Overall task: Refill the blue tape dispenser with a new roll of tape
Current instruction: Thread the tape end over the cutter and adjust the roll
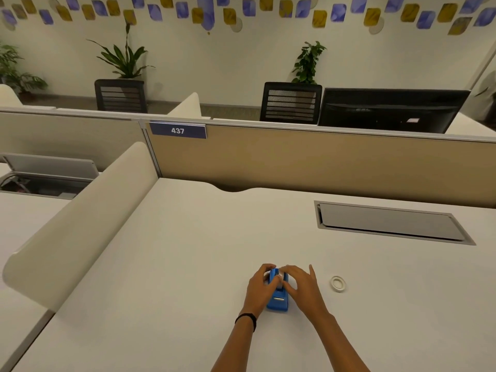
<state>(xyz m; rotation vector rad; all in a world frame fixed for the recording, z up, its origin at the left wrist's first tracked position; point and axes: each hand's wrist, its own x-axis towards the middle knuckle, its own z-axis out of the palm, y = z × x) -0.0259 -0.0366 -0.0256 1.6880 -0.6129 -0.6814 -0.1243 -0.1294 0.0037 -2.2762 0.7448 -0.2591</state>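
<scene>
The chunky blue plastic tape dispenser (278, 299) was parked on the flat white desk (188, 251), near edge, a bit right of centre, and was flanked by both hands. The far left end of it was wrapped by the curled fingers of the left hand (261, 287), so it looked braced. The right hand (300, 285) was laid over the top and right side with the fingers fairly straight and the little finger stuck out, right at a pale roll (279, 279) seated in the cradle. Whether anything was actually pinched there couldn't be made out.

Off to the right, well apart from the dispenser, a small white ring of tape (338, 283) was lying flat on the desk. New roll or spent core? Couldn't be told from here.

Handling-wise, probably: the dispenser should be treated as rigid and a bit weighted, best held by the smooth sides, with fingers kept away from the cutter at the near end. The ring would likely be featherlight, stiff enough, and easily slid around, so it'd best be picked up by the rim or hooked through the hole.
</scene>
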